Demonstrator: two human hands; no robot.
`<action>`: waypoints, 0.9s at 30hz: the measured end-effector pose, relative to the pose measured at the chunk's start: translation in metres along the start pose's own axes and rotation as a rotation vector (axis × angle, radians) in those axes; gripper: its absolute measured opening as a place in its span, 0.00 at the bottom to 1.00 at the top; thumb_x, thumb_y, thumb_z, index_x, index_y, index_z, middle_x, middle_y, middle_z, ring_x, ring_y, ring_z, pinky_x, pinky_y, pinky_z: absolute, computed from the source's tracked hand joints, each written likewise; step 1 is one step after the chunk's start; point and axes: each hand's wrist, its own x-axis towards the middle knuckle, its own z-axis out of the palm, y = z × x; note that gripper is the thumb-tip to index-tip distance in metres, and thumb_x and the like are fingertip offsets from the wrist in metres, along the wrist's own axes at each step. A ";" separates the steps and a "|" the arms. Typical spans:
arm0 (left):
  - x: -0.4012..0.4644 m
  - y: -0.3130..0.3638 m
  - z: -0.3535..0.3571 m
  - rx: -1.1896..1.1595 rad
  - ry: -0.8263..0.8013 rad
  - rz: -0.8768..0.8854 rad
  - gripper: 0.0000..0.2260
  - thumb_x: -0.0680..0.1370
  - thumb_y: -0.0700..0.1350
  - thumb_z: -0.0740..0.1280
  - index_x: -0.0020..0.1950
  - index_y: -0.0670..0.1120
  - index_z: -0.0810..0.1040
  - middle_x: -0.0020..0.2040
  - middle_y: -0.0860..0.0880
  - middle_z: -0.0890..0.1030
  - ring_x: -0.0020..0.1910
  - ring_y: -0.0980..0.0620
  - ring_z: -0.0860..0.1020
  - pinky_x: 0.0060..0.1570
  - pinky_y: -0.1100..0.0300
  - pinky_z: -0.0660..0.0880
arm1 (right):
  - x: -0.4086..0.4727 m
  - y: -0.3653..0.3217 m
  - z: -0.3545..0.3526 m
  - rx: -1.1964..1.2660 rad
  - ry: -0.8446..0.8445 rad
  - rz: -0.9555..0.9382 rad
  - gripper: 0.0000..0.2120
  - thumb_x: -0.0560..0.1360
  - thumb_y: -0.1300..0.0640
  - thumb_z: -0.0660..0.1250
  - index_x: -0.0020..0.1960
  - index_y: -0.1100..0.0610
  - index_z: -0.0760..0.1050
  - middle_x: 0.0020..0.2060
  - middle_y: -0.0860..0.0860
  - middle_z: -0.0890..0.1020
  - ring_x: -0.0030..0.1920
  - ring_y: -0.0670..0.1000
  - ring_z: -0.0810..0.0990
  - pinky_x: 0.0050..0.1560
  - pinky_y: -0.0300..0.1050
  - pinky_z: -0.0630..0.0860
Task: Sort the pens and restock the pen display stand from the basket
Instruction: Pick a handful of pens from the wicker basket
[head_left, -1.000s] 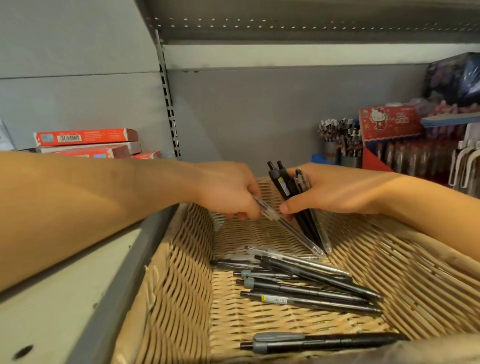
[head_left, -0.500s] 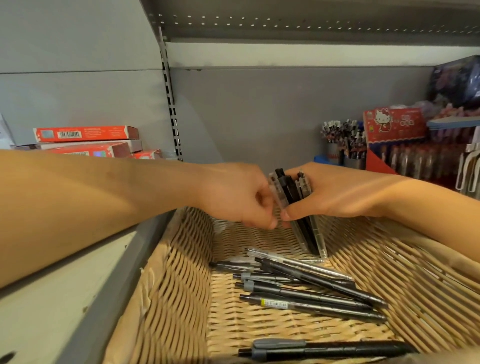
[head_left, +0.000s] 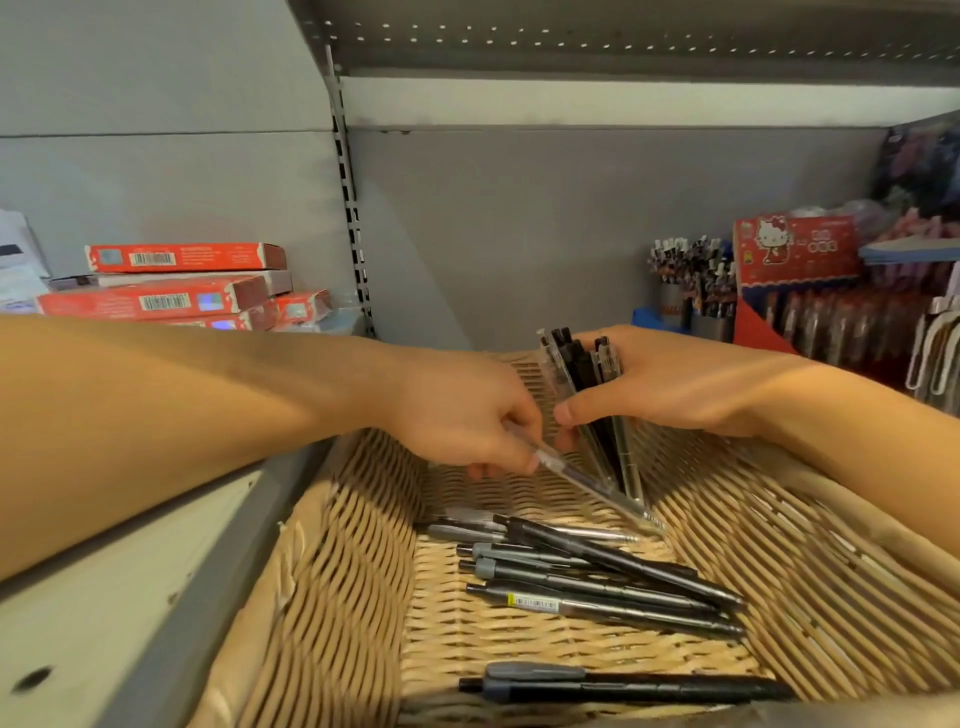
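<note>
I see a basket (head_left: 322, 597) of woven wicker, pale tan and rough-ribbed. The loose pens (head_left: 613, 582) in it are matt black and grey plastic; one carries a glossy paper label. The clear pen (head_left: 587, 480) is transparent glossy plastic. I read the shelf back panel (head_left: 571, 223) as smooth matt grey painted metal, and the red boxes (head_left: 182, 257) as printed cardboard.

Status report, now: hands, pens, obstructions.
Left hand pinches clear pen. Right hand grips pen bundle. Loose pens remain in basket. Nothing blocking.

left fingers (head_left: 498, 457) hidden, display pens (head_left: 691, 270) blurred
</note>
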 end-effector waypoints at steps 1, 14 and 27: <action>-0.001 -0.002 -0.003 -0.066 0.055 -0.037 0.09 0.81 0.55 0.64 0.51 0.53 0.81 0.36 0.59 0.82 0.35 0.65 0.79 0.37 0.70 0.71 | 0.001 0.000 0.000 0.026 -0.001 -0.002 0.09 0.78 0.54 0.71 0.58 0.54 0.81 0.51 0.48 0.87 0.54 0.48 0.84 0.68 0.55 0.72; -0.012 0.001 -0.011 -0.466 0.482 -0.009 0.11 0.73 0.47 0.76 0.50 0.54 0.76 0.37 0.57 0.85 0.35 0.62 0.82 0.36 0.69 0.78 | 0.000 -0.001 0.001 0.028 -0.045 -0.023 0.13 0.76 0.54 0.74 0.59 0.44 0.80 0.52 0.39 0.86 0.52 0.39 0.83 0.59 0.37 0.73; -0.008 0.000 -0.010 -0.365 0.448 -0.101 0.07 0.74 0.55 0.73 0.48 0.54 0.81 0.40 0.56 0.86 0.39 0.60 0.84 0.49 0.52 0.82 | 0.007 0.008 -0.002 0.059 -0.083 -0.100 0.11 0.79 0.55 0.69 0.61 0.52 0.79 0.52 0.47 0.86 0.56 0.44 0.83 0.64 0.47 0.70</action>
